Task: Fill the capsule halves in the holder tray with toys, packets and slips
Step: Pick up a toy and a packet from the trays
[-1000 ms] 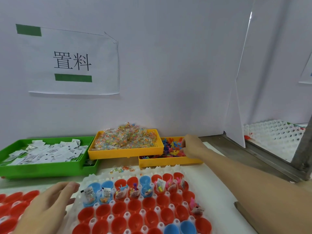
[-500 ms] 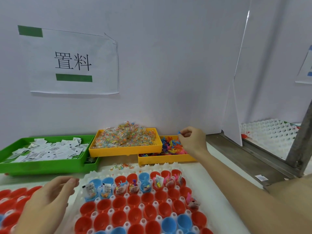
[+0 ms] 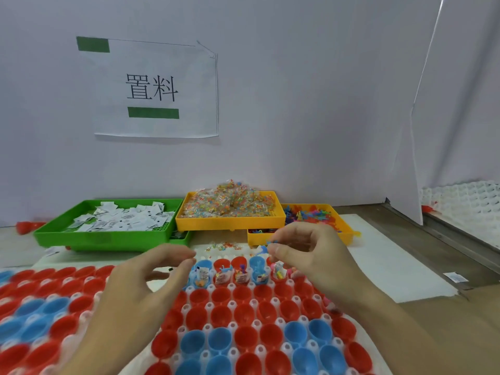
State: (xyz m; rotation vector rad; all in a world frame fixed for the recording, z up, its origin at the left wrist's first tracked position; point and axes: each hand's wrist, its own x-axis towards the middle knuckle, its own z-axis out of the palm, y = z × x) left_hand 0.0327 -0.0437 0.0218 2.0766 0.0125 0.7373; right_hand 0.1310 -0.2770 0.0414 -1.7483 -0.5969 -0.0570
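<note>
Capsule halves are seated in the white holder tray; only the row nearest the yellow toy bin is seen filled. A small blue toy is pinched by the right hand directly above that row. The left hand is held loosely curled beside it, holding nothing.

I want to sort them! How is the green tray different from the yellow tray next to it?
The green tray holds white paper slips; the yellow tray holds a heap of clear packets. The green tray looks wider, the yellow tray fuller. Both stand by the wall.
</note>
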